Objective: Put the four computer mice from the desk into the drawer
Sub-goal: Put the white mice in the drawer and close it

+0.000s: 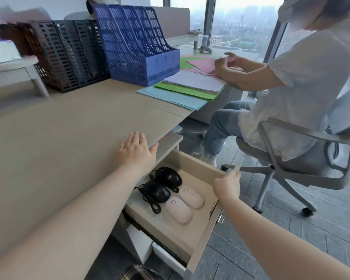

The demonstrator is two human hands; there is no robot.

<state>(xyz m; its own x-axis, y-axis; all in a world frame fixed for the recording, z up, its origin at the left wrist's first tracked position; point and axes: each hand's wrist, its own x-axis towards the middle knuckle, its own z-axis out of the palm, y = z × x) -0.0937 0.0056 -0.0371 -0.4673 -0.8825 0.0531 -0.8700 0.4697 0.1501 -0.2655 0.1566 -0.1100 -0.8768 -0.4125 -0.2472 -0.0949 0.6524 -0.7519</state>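
The wooden drawer under the desk edge stands pulled out. Inside it lie two black corded mice, one toward the back and one in front of it, their cords bundled beside them. To their right rest two pale pink mice, one farther back and one nearer me. My left hand lies flat and open on the desk top near its edge. My right hand grips the drawer's front panel at its top far corner.
Black and blue file racks stand at the back of the desk, with stacked coloured paper to their right. A person on a swivel chair sits close to the drawer's right, handling pink sheets.
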